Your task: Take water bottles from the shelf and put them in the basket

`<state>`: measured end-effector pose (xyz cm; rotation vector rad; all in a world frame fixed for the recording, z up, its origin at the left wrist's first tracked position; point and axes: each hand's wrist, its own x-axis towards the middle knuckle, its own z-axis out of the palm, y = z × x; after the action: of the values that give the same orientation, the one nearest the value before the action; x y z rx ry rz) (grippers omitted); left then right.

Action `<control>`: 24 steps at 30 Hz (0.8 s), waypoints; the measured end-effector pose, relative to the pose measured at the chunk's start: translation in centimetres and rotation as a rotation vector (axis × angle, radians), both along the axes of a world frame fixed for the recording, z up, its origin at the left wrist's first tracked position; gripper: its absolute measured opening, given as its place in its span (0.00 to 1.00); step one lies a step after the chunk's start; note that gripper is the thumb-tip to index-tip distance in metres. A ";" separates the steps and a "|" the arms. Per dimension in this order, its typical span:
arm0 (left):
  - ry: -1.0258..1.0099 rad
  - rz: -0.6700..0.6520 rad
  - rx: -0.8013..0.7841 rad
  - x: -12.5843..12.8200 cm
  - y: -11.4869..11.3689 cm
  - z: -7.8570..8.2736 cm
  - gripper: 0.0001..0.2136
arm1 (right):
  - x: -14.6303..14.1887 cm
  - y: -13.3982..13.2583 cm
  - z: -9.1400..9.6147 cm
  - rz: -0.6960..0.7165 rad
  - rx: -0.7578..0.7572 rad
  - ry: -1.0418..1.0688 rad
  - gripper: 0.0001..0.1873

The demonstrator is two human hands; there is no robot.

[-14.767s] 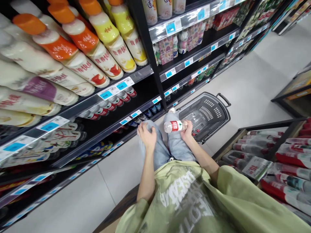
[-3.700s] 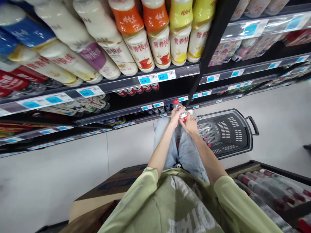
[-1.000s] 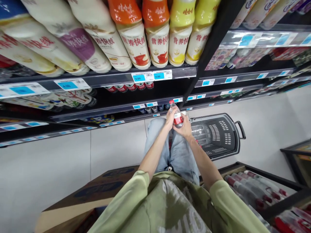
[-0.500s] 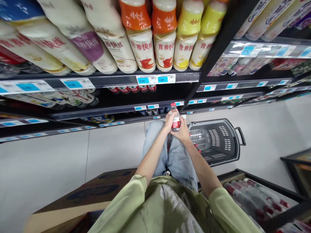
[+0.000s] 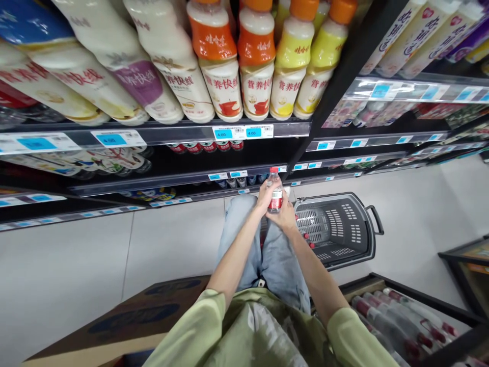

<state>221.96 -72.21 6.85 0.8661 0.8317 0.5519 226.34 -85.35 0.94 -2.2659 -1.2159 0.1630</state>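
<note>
I hold a small clear plastic water bottle (image 5: 274,192) upright above my denim-clad knees, both hands wrapped around it: my left hand (image 5: 264,194) grips the ribbed body beside the glossy red label, my right hand (image 5: 284,216) cups the base. Its red screw cap points toward the black metal shelves (image 5: 183,178). A dark perforated plastic basket (image 5: 340,229) sits just right of my legs.
</note>
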 end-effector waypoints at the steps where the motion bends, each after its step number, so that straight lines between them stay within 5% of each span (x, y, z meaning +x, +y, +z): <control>1: 0.001 -0.004 -0.004 0.0 0.0 0.1 0.19 | 0.0 0.0 -0.1 0.002 -0.009 -0.009 0.59; 19: -0.028 0.004 -0.029 0.0 -0.3 0.4 0.21 | -0.3 0.1 1.2 -0.026 -0.058 -0.005 0.61; 24: -0.193 -0.021 -0.162 -0.1 -0.5 0.8 0.24 | -0.1 -1.1 3.0 -0.033 0.102 0.275 0.53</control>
<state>221.86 -72.68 7.63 0.6614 0.6808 0.5326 226.28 -86.44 3.97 -2.0937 -1.0183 0.3782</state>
